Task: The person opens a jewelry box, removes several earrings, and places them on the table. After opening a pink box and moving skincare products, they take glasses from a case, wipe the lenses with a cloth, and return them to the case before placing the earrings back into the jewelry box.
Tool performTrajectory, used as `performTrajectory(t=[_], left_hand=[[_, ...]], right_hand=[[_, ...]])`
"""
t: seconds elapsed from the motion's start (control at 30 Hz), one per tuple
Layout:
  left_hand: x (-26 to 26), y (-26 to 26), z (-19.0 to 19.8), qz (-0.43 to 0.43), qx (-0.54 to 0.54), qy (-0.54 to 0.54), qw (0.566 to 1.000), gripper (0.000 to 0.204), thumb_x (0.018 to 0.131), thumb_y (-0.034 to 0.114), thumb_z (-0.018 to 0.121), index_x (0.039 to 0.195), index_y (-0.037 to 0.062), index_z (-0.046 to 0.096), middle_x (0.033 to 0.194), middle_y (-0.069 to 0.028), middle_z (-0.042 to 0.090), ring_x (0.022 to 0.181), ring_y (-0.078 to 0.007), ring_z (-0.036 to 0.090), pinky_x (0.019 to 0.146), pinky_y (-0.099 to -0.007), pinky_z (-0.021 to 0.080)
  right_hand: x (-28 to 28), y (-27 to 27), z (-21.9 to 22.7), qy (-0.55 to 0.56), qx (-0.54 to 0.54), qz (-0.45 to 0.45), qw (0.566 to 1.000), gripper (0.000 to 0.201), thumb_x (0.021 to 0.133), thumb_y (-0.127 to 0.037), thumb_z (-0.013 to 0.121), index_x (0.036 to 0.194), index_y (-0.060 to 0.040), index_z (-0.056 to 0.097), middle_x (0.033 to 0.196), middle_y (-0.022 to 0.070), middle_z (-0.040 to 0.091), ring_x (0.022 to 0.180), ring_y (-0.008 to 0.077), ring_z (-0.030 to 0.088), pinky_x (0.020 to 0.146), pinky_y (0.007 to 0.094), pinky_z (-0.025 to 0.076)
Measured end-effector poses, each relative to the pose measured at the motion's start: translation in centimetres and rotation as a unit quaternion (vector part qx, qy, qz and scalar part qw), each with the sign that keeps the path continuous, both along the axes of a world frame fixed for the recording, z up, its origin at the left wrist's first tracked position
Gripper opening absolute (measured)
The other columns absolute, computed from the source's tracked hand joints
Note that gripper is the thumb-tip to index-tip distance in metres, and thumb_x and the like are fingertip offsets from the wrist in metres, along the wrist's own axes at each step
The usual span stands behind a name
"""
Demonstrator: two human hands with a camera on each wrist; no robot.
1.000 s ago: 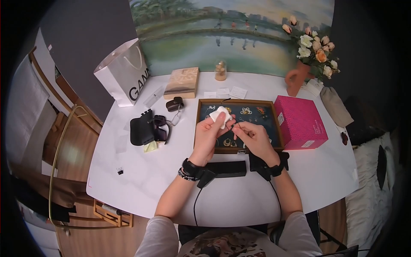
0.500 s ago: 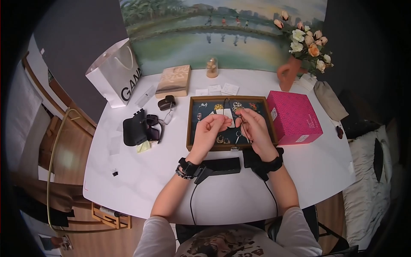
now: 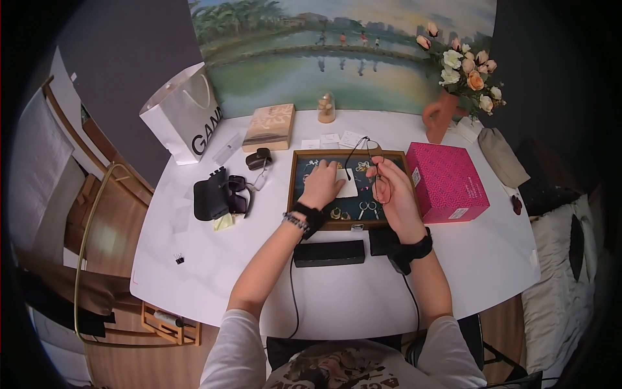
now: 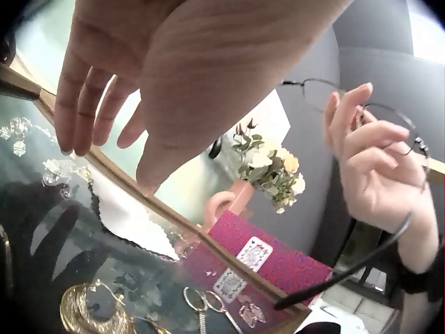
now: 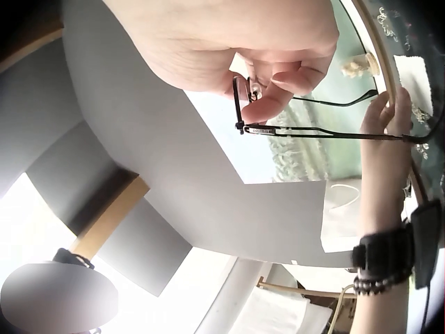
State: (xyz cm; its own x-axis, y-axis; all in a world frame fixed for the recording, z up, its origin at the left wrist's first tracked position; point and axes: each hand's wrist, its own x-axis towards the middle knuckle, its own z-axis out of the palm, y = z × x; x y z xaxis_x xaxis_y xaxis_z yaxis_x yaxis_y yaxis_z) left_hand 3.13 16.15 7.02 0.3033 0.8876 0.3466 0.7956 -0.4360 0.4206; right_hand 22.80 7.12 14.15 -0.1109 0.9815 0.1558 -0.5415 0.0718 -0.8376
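Note:
My right hand (image 3: pixel 396 194) pinches a pair of thin-framed eyeglasses (image 5: pixel 334 135) around the bridge and lenses, above the right part of a wooden jewelry case (image 3: pixel 324 225). The dark temples stick out unfolded. On the case's glass top lies a small white cloth (image 3: pixel 348 188) with a jagged edge. My left hand (image 3: pixel 321 185) is over the left part of the case, palm down, fingers extended and thumb close to the cloth. Under the glass are gold hoop earrings (image 4: pixel 94 309) and other jewelry; the left hand hides some of it in the head view.
A pink box (image 3: pixel 447 185) adjoins the case on the right. Nearer me lies a black oblong case (image 3: pixel 329 253). To the left are sunglasses (image 3: pixel 240 196), a black pouch (image 3: pixel 211 196) and a brown case (image 3: pixel 258 157). A paper bag (image 3: pixel 178 120) and flower vase (image 3: pixel 440 117) stand farther back.
The hands held the cloth and eyeglasses together; then the cloth came to lie on the case. My left hand has let go of the eyeglasses and moved left, while the right keeps them.

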Motion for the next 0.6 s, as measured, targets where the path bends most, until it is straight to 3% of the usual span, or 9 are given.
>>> performTrajectory(t=[0.1, 0.27, 0.33, 0.37, 0.43, 0.47, 0.5, 0.57, 0.6], left_hand=[[0.7, 3.0, -1.6, 0.024, -0.018, 0.057, 0.998, 0.049, 0.085, 0.028, 0.08, 0.124, 0.0022, 0.063, 0.118, -0.0213, 0.063, 0.109, -0.0427, 0.066, 0.091, -0.0504, 0.056], [0.8, 5.2, -2.1, -0.08, -0.048, 0.032, 0.995, 0.041, 0.087, 0.028, 0.078, 0.113, -0.0021, 0.066, 0.103, -0.0238, 0.071, 0.1, -0.0408, 0.069, 0.088, -0.0491, 0.056], [1.4, 3.5, -1.2, -0.053, -0.061, -0.105, 0.991, 0.038, 0.091, 0.026, 0.076, 0.111, -0.0046, 0.066, 0.086, -0.0203, 0.073, 0.084, -0.0346, 0.073, 0.076, -0.0432, 0.057], [1.4, 2.1, -0.2, -0.054, -0.062, -0.102, 0.991, 0.038, 0.091, 0.026, 0.076, 0.111, -0.0046, 0.066, 0.086, -0.0203, 0.073, 0.084, -0.0346, 0.073, 0.076, -0.0432, 0.057], [1.5, -0.8, 1.4, -0.091, -0.151, -0.251, 0.952, 0.032, 0.098, 0.021, 0.072, 0.117, -0.0041, 0.064, 0.089, -0.0096, 0.074, 0.076, -0.0109, 0.067, 0.069, -0.0251, 0.051], [1.8, -2.1, 0.9, -0.164, -0.151, -0.359, 0.906, 0.026, 0.103, 0.015, 0.066, 0.121, -0.0043, 0.064, 0.093, -0.002, 0.073, 0.08, -0.0006, 0.06, 0.066, -0.0197, 0.046], [2.0, -4.7, 2.5, -0.162, -0.172, -0.398, 0.886, 0.024, 0.104, 0.015, 0.065, 0.12, -0.0035, 0.065, 0.095, 0.0018, 0.072, 0.079, 0.0008, 0.059, 0.064, -0.02, 0.045], [2.5, -7.3, 2.8, -0.161, -0.203, -0.455, 0.852, 0.025, 0.104, 0.018, 0.065, 0.118, -0.0031, 0.068, 0.077, 0.0081, 0.064, 0.064, 0.0029, 0.05, 0.053, -0.0201, 0.037], [2.2, -8.7, 3.4, -0.152, -0.246, -0.462, 0.838, 0.024, 0.105, 0.019, 0.065, 0.118, -0.0009, 0.07, 0.08, 0.0096, 0.063, 0.065, 0.0057, 0.047, 0.053, -0.0169, 0.032]], right_hand=[[0.2, -0.1, 0.2, -0.001, -0.003, -0.005, 1.0, 0.022, 0.11, -0.018, 0.052, 0.124, -0.0039, 0.061, 0.102, 0.0074, 0.067, 0.062, 0.0043, 0.055, 0.054, 0.019, 0.042], [1.0, 0.1, 0.3, 0.015, -0.006, -0.007, 1.0, 0.024, 0.11, -0.02, 0.053, 0.127, -0.0039, 0.059, 0.103, 0.0076, 0.067, 0.064, 0.0053, 0.056, 0.058, 0.0204, 0.046], [1.2, 0.3, 0.4, 0.022, -0.007, -0.01, 1.0, 0.025, 0.11, -0.02, 0.053, 0.127, -0.0038, 0.059, 0.104, 0.0077, 0.067, 0.065, 0.0058, 0.057, 0.06, 0.0212, 0.047], [1.3, 0.2, 0.4, 0.023, -0.003, -0.018, 1.0, 0.025, 0.11, -0.021, 0.054, 0.127, -0.0041, 0.059, 0.107, 0.0078, 0.068, 0.067, 0.0065, 0.058, 0.063, 0.0225, 0.048], [1.4, 0.2, 0.5, 0.027, -0.001, -0.03, 0.999, 0.025, 0.109, -0.021, 0.055, 0.127, -0.0043, 0.059, 0.109, 0.0079, 0.068, 0.069, 0.0072, 0.059, 0.065, 0.0238, 0.049], [1.5, 0.2, 0.6, 0.032, 0.0, -0.037, 0.999, 0.024, 0.109, -0.021, 0.056, 0.127, -0.0048, 0.059, 0.112, 0.0079, 0.068, 0.07, 0.0078, 0.06, 0.068, 0.0242, 0.05], [1.5, 0.3, 0.7, 0.037, 0.0, -0.043, 0.998, 0.024, 0.108, -0.02, 0.058, 0.127, -0.0053, 0.059, 0.115, 0.008, 0.069, 0.072, 0.0083, 0.061, 0.071, 0.0245, 0.051], [1.5, 0.5, 0.5, 0.051, -0.012, -0.047, 0.998, 0.024, 0.107, -0.02, 0.06, 0.126, -0.006, 0.059, 0.116, 0.0081, 0.069, 0.073, 0.0086, 0.062, 0.073, 0.0247, 0.051], [1.4, 0.5, 0.3, 0.063, -0.025, -0.049, 0.997, 0.023, 0.107, -0.019, 0.061, 0.126, -0.0066, 0.059, 0.118, 0.0083, 0.07, 0.074, 0.0089, 0.062, 0.075, 0.0249, 0.052]])
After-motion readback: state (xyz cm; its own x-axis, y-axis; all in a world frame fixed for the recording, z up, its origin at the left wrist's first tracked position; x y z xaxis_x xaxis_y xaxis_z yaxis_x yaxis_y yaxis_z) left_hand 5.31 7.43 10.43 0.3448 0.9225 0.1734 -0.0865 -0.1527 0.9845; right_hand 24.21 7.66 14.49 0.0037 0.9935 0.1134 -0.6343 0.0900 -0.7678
